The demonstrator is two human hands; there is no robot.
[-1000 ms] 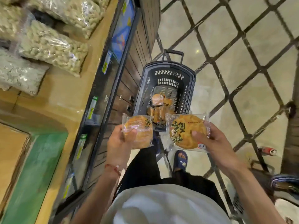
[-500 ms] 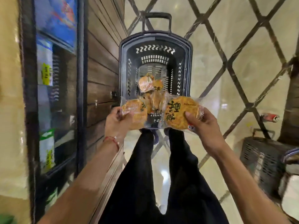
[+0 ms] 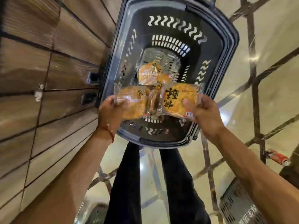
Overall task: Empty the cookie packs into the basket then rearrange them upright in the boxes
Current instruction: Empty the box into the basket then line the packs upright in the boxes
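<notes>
Left hand (image 3: 111, 110) pinches cookie pack (image 3: 131, 103), right hand (image 3: 204, 113) pinches another pack (image 3: 180, 101), basket (image 3: 226, 50) beneath fingertips. Best move: uncurl thumbs, drop both low onto pile (image 3: 149, 75).

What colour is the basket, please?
The basket is black, seen best in the head view.

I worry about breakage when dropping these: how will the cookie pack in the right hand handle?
The cookie pack probably feels light: the right hand pinches it by one edge. Its glossy wrapper looks slippery. The flat round cookie inside seems stiff but likely brittle, so a drop into the basket could crack it.
</notes>
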